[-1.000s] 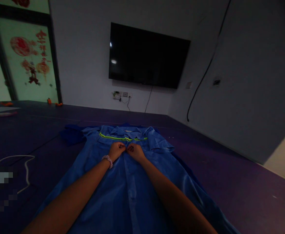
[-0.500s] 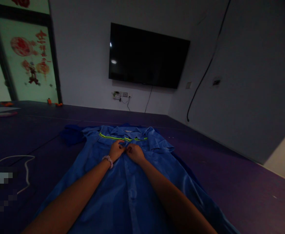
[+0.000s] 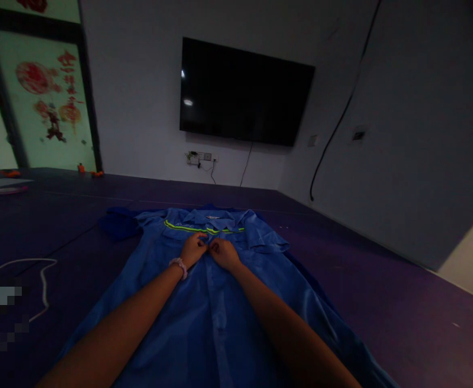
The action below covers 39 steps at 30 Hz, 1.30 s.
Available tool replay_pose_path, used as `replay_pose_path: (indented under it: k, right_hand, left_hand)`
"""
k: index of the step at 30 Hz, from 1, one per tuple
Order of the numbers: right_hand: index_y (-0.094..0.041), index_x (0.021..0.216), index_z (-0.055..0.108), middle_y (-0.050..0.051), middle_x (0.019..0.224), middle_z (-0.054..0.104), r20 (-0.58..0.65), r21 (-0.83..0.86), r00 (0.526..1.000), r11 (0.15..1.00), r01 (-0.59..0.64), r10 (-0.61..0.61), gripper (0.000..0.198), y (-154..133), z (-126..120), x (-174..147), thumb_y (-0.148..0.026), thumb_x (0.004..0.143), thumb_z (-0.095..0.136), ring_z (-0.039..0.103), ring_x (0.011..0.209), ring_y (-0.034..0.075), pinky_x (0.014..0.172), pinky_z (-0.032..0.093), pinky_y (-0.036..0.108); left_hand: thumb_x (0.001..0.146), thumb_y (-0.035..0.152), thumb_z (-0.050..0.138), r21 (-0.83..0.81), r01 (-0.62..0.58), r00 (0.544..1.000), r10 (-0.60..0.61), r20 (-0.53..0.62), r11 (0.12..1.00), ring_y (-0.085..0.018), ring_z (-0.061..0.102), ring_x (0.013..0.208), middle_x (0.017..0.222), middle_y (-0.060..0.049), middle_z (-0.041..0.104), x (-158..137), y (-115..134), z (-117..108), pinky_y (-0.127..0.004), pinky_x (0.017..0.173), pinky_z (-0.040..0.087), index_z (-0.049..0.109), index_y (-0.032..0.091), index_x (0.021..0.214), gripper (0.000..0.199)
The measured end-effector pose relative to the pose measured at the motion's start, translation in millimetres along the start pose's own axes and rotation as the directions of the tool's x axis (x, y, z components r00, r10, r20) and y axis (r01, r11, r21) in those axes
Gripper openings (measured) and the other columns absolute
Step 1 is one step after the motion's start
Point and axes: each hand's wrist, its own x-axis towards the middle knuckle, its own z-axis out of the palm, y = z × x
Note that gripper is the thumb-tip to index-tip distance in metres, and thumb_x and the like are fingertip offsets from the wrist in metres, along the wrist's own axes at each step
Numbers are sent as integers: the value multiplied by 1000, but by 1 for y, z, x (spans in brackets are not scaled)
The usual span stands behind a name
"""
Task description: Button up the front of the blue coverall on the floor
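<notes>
A blue short-sleeved shirt [image 3: 171,318] lies spread face up, its collar at the far end and a yellow-green stripe across the chest. My left hand [image 3: 193,249], with a pale scrunchie [image 3: 179,265] round the wrist, pinches the shirt's front placket just below the stripe. Close beside it, my right hand [image 3: 225,254] is closed on the same placket, its fingertips nearly meeting the left ones. Any button between the fingers is too small to make out. Darker blue cloth [image 3: 118,223] shows under the shirt at the far left.
The shirt rests on a purple floor [image 3: 382,291]. A white cable [image 3: 44,280] curls at the left beside a blurred-out patch. Ahead, a television [image 3: 246,94] hangs on the wall, and a black cable [image 3: 335,129] dangles at the right. Small orange objects [image 3: 81,168] sit by the door.
Both hands keep their hold on the placket in almost the same place. The view has shifted very slightly; the shirt lies as before.
</notes>
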Motion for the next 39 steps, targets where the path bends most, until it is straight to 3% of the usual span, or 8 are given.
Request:
replay_pose_path:
  k: [9, 21, 31, 39]
  right_hand:
    - [-20, 80, 65, 2, 76, 67, -1, -1, 1000, 1000, 28, -28, 14, 3, 1, 2, -12, 74, 55, 60, 67, 14, 59, 40, 20]
    - [-18, 78, 65, 3, 74, 66, -14, -24, 1000, 999, 22, -22, 15, 0, 0, 1, -10, 72, 54, 59, 65, 14, 58, 40, 21]
    - [-16, 83, 61, 4, 79, 65, -57, -21, 998, 999, 28, -29, 14, 1, 1, 2, -9, 77, 50, 58, 70, 14, 64, 40, 21]
    - [-16, 85, 60, 5, 82, 65, -96, -20, 995, 999, 28, -30, 13, 3, 2, 2, -15, 82, 47, 59, 75, 15, 66, 41, 22]
  left_hand:
    - [64, 7, 57, -1, -10, 1000, 10, 21, 1000, -10, 53, 51, 55, 5, 55, 1, -3, 1, -20, 51, 39, 59, 13, 94, 31]
    - [65, 6, 57, 32, -25, 999, 24, 29, 999, -11, 54, 52, 57, 4, 56, 1, -3, 2, -21, 52, 40, 58, 11, 96, 31]
    - [81, 21, 56, 182, -35, 999, 33, 11, 983, -11, 54, 64, 71, 2, 57, 1, 0, 1, -28, 64, 46, 57, 12, 88, 11]
    - [87, 32, 51, 346, -27, 996, -6, 94, 938, -12, 57, 67, 71, 1, 58, -2, 4, 0, -29, 65, 48, 57, 11, 75, 25]
